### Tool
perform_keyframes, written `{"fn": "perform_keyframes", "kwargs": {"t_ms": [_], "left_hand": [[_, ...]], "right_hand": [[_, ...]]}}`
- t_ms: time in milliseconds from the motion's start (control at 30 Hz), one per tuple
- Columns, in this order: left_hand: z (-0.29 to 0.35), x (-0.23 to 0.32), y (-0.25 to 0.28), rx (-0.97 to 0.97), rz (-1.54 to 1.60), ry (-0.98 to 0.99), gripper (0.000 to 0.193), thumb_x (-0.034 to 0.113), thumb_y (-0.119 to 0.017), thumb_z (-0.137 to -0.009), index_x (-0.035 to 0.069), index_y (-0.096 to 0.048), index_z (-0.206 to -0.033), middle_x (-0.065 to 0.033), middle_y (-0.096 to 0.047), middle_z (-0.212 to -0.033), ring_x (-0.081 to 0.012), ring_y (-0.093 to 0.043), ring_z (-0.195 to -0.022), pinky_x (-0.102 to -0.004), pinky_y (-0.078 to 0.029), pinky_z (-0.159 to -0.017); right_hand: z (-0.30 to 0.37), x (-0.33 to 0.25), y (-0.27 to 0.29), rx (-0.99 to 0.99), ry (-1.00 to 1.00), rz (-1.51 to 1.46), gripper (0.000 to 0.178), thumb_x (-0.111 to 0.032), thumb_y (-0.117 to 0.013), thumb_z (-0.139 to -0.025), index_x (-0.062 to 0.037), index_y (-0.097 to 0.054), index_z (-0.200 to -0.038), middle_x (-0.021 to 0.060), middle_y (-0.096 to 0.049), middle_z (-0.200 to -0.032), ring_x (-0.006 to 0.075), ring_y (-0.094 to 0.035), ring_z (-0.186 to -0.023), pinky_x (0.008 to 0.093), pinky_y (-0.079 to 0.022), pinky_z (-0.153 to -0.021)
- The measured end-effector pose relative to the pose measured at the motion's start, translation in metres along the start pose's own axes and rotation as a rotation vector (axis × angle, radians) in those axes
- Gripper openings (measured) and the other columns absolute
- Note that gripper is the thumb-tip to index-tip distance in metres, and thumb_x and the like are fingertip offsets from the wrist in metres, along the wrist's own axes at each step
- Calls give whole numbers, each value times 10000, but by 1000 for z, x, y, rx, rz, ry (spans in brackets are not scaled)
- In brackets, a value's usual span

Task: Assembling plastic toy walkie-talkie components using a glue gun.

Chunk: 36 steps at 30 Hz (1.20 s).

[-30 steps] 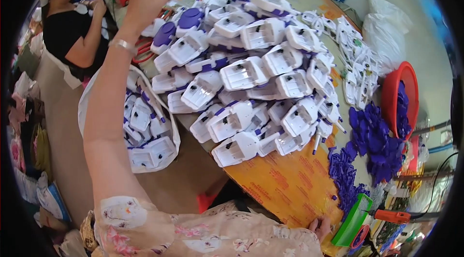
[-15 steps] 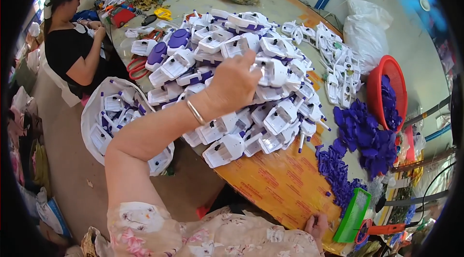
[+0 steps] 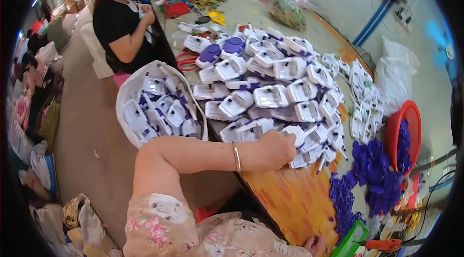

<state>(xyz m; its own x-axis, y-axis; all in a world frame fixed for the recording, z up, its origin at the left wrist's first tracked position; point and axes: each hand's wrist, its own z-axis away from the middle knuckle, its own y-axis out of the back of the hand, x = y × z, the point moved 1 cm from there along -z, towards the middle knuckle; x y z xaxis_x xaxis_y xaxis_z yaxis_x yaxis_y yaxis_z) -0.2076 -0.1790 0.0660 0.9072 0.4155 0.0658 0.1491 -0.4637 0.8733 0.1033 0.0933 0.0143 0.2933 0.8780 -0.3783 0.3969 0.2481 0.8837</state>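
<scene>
My left hand (image 3: 271, 150), with a bracelet at its wrist, reaches across to the near edge of a big pile of white plastic housings (image 3: 270, 96). Its fingers are closed on a white plastic housing (image 3: 294, 134); the fingertips are partly hidden. Most pieces in the pile are hollow and boxy with purple trim, and two round purple lids (image 3: 234, 45) show at its far left. At the bottom, my right hand (image 3: 315, 246) rests on the orange-covered table edge (image 3: 285, 204), loosely open with nothing seen in it; my clothing hides part of it.
Left of the table stands a white sack (image 3: 126, 120) of similar housings. Purple pieces (image 3: 382, 175), a red basket (image 3: 414, 112) and a green tray (image 3: 349, 245) lie to the right. A co-worker (image 3: 118, 25) sits at far left. Red-handled scissors (image 3: 186, 61) lie beside the pile.
My left hand has come from the middle of the pile down to its near edge. The view has shifted, so the table things sit farther right. My right hand stays at the table edge.
</scene>
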Motion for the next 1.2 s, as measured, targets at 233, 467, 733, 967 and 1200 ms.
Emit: {"fn": "perform_keyframes", "kwargs": {"t_ms": [233, 467, 733, 967, 1200], "left_hand": [[21, -57, 32, 109, -11, 260, 236, 248, -628, -751, 51, -544, -651, -102, -511, -737, -266, -563, -591, -361, -458, -474], [78, -237, 85, 182, -334, 979, 200, 149, -515, -746, 4, -595, -858, -205, -571, -910, -370, -586, -865, -460, -482, -756], [137, -354, 68, 169, -156, 1369, 290, 116, -495, -800, 7, -586, -1053, -247, -570, -1127, -361, -559, -1057, -439, -450, -876], [151, -374, 51, 261, -160, 1263, 245, 123, -497, -813, 107, -628, -1019, -169, -577, -1160, -318, -554, -1073, -442, -435, -895], [144, -362, 74, 488, -348, 1296, 279, 82, -495, -784, 70, -607, -1039, -266, -580, -1010, -398, -571, -967, -455, -465, -835]], "right_hand": [[-6, -47, 17, 155, 185, 207, 221, -131, -710, -739, 6, -679, -910, 150, -672, -906, 265, -644, -831, 339, -495, -782], [-2, -25, 8, 72, 66, 175, 233, -129, -701, -749, 18, -670, -927, 152, -668, -921, 260, -636, -850, 334, -487, -815], [-1, 5, -11, -3, -11, 93, 333, -201, -676, -781, -34, -621, -1064, 170, -604, -1063, 253, -574, -974, 317, -453, -845], [19, 69, -27, -31, 51, 229, 183, -227, -609, -814, -53, -614, -868, 158, -592, -802, 299, -571, -731, 369, -467, -651], [21, 62, -24, -56, 54, 220, 169, -226, -583, -822, -61, -601, -792, 148, -582, -719, 310, -566, -652, 383, -467, -585]]}}
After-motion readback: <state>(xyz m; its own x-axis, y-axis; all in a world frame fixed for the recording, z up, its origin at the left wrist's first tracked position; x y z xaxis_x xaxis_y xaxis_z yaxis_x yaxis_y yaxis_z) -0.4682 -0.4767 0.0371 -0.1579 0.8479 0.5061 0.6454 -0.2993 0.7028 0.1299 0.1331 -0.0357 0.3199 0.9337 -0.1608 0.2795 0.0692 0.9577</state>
